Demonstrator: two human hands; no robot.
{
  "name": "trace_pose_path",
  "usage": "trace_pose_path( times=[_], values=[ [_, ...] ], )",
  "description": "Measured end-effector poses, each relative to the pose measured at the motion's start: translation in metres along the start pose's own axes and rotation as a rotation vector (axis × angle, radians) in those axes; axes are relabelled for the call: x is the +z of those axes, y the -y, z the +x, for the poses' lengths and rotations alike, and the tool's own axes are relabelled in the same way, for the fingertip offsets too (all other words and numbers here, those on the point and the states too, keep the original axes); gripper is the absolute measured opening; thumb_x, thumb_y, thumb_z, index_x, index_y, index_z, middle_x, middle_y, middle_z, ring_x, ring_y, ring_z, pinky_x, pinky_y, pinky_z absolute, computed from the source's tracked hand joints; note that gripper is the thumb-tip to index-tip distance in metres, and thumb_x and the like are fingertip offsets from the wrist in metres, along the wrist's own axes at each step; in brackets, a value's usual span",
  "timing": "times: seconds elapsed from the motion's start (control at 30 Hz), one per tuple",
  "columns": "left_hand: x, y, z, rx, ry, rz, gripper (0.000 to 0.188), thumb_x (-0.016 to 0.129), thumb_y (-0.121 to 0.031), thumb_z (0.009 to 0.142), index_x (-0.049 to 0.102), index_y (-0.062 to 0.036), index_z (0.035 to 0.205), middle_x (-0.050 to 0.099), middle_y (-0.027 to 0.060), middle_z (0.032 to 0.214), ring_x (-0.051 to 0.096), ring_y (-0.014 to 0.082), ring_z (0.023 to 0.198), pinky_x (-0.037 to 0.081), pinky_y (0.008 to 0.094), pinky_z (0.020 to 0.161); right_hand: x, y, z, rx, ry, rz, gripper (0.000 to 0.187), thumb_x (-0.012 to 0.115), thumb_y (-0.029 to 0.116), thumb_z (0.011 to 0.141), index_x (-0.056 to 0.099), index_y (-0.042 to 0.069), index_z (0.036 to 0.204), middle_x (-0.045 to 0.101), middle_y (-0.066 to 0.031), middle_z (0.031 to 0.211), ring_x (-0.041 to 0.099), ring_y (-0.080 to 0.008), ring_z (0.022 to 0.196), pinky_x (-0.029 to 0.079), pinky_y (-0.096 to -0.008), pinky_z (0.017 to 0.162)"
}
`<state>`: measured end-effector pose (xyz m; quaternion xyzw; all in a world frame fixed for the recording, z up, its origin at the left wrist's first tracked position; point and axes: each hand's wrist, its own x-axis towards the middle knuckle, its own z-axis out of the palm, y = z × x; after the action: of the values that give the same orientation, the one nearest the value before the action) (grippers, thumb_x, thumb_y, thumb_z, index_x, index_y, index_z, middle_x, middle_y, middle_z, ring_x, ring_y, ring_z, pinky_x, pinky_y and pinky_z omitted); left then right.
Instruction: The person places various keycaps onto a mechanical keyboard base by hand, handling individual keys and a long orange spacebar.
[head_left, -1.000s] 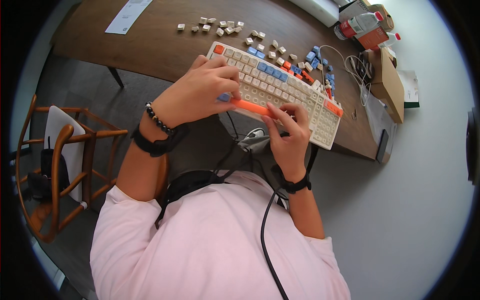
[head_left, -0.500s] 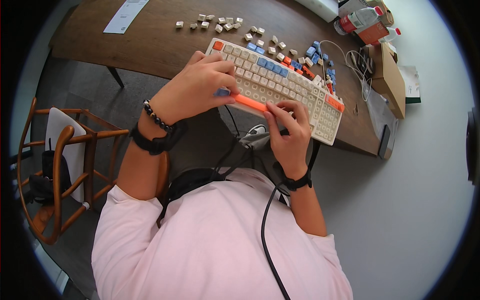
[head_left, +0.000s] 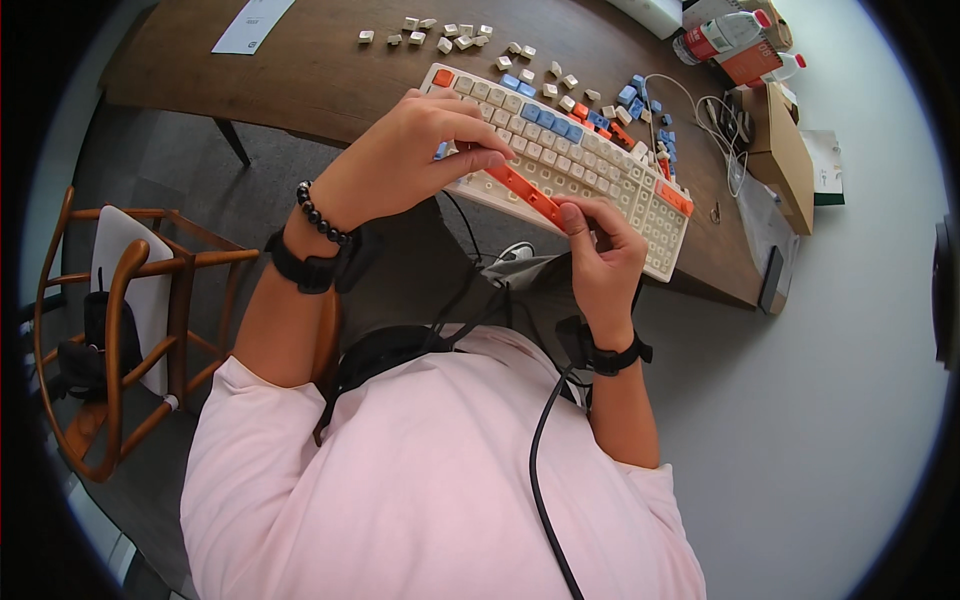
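Long orange keycap [head_left: 527,192], one: since the earlier frame, swung to a steeper slant, its hollow underside now facing up. Position: above the near edge of the cream keyboard [head_left: 662,236], tilted, between the two hands.

Right hand [head_left: 606,250]: thumb and fingers pinched on the keycap's near end. Left hand [head_left: 415,155]: fingertips gathered at the far end, touching or just beside it; whether they grip cannot be told.

Keyboard: partly populated, by judgement well short of complete. In place: orange corner key [head_left: 443,77], upper rows of cream keys, a run of blue keys [head_left: 552,122], an orange strip of keys [head_left: 674,197] at the head of the number block. Bare: lower-row sockets and most of the number block; the left hand hides part of the near left corner.

Loose, on the brown surface [head_left: 290,100]: cream keycaps [head_left: 464,42], scattered beyond the keyboard; blue keycaps [head_left: 628,95], clustered farther right, with orange and cream ones among them.

Also on the surface: white paper slip [head_left: 252,25]; pale cable [head_left: 712,150]; cardboard box [head_left: 783,160]; clear bottle with red cap [head_left: 722,38].
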<state>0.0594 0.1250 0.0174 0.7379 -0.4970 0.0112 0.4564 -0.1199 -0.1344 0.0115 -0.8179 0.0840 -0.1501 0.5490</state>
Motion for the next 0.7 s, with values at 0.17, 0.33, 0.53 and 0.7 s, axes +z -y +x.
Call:
trace_pose_path(
  times=[0.17,0.33,0.53,0.7],
  values=[
    [-0.0005,-0.0014,-0.0006,0.003,0.006,-0.017,0.017,0.086,-0.020,0.114,0.094,-0.0103,0.124,0.083,0.0054,0.102,0.074,0.0254,0.098,0.052,0.0422,0.096,-0.0042,0.0039,-0.0017,-0.018,0.031,-0.051,0.019,0.081,0.009,0.121,0.090,-0.006,0.128,0.088,-0.0082,0.115,0.078,-0.0098,0.102,0.060,-0.0249,0.092],
    [-0.0007,-0.0049,-0.0005,-0.051,0.018,-0.101,0.017,0.082,-0.013,0.117,0.093,-0.0082,0.129,0.085,0.0095,0.107,0.076,0.0278,0.101,0.058,0.0424,0.093,-0.0039,0.0046,-0.0026,-0.018,0.007,0.004,0.018,0.083,0.010,0.120,0.090,-0.005,0.127,0.086,-0.0077,0.111,0.077,-0.0108,0.100,0.059,-0.0261,0.089],
    [0.0000,-0.0067,0.0001,-0.080,0.027,-0.112,0.020,0.083,-0.011,0.116,0.093,-0.0066,0.134,0.090,0.0100,0.115,0.079,0.0267,0.100,0.062,0.0401,0.092,-0.0050,0.0065,-0.0031,0.014,0.003,0.053,0.018,0.083,0.011,0.120,0.090,-0.004,0.127,0.085,-0.0074,0.109,0.078,-0.0114,0.097,0.060,-0.0260,0.086],
    [0.0025,-0.0014,-0.0020,-0.083,0.023,-0.134,0.020,0.084,-0.012,0.116,0.093,-0.0063,0.133,0.091,0.0087,0.117,0.080,0.0222,0.100,0.063,0.0360,0.090,-0.0047,0.0092,-0.0037,0.072,0.004,0.077,0.017,0.082,0.011,0.121,0.090,-0.003,0.128,0.084,-0.0053,0.108,0.076,-0.0086,0.090,0.059,-0.0241,0.079]
  ],
)
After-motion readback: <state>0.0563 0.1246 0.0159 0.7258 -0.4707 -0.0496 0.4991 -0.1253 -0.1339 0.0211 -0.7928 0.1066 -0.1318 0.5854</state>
